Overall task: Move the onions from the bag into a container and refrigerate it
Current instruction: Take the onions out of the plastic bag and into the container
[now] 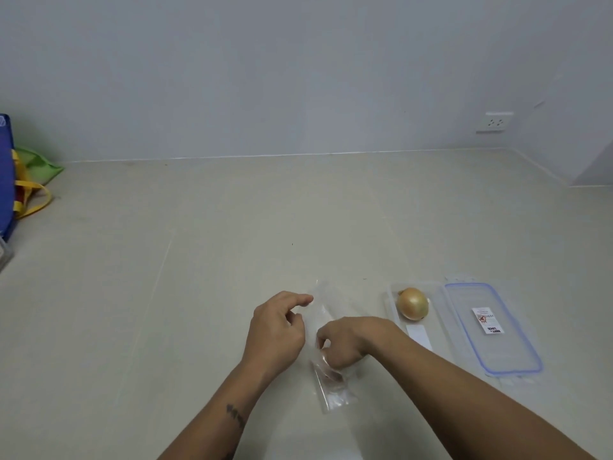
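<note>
A clear plastic bag (326, 386) lies on the pale counter in front of me. My left hand (277, 330) pinches its open upper edge. Inside the bag's mouth, my right hand (345, 343) curls over a brownish onion (331, 373) that is mostly hidden by the plastic and my fingers. To the right sits a clear rectangular container (391, 295) holding one yellow onion (412, 303). Its blue-rimmed lid (491, 327) lies flat beside it.
Blue, green and yellow fabric bags (20, 180) rest at the far left of the counter. A wall socket (492, 122) is at the back right. The counter (199, 260) meets the wall at the back and turns a corner on the right.
</note>
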The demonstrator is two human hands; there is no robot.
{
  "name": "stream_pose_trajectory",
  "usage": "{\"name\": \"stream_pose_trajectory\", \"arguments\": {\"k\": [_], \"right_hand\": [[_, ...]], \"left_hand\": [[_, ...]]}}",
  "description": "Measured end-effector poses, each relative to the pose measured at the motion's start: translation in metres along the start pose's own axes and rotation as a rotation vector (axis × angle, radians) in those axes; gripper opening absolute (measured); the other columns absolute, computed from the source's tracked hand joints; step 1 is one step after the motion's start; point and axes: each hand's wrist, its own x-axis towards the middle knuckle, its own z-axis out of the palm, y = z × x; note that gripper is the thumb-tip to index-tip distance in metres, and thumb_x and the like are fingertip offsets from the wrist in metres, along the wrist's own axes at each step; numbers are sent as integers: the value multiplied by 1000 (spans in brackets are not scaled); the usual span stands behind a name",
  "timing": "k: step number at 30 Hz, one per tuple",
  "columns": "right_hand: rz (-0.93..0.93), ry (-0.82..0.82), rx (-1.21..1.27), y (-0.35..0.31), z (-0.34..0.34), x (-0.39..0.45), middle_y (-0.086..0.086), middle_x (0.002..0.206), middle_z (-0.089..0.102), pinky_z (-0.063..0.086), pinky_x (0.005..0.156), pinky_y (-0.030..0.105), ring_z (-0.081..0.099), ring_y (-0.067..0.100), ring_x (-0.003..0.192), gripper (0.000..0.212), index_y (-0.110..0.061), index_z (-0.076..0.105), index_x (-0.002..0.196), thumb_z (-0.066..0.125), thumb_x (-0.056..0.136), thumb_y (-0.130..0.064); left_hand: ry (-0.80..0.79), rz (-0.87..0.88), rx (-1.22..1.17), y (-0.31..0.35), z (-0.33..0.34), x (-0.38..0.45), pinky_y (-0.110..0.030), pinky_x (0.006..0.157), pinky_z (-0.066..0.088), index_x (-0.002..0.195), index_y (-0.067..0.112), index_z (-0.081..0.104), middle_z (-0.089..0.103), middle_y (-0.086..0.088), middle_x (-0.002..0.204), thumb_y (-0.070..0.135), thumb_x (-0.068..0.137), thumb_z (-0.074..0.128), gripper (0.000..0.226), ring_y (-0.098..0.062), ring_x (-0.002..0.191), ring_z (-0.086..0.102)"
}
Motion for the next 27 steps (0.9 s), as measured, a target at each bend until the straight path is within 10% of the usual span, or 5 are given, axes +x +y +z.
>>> {"name": "stream_pose_trajectory", "arguments": {"k": [15,27], "right_hand": [[-232,397,392,23,-12,-33,-10,116,61,55,81,29,62,9,97,45,-41,55,121,54,80,-24],[-382,786,965,32,-6,-41,-11,113,62,58,74,30,67,16,88,55,-45,61,107,75,62,-19]], "left_hand": [[94,5,-52,-3,1,17,-3,73,43,99,33,73,68,27,98,0,84,55,41,6,84,62],[259,-153,-19,-29,-32,28,-32,80,58,106,29,71,69,16,106,4,88,51,36,-1,79,64]]}}
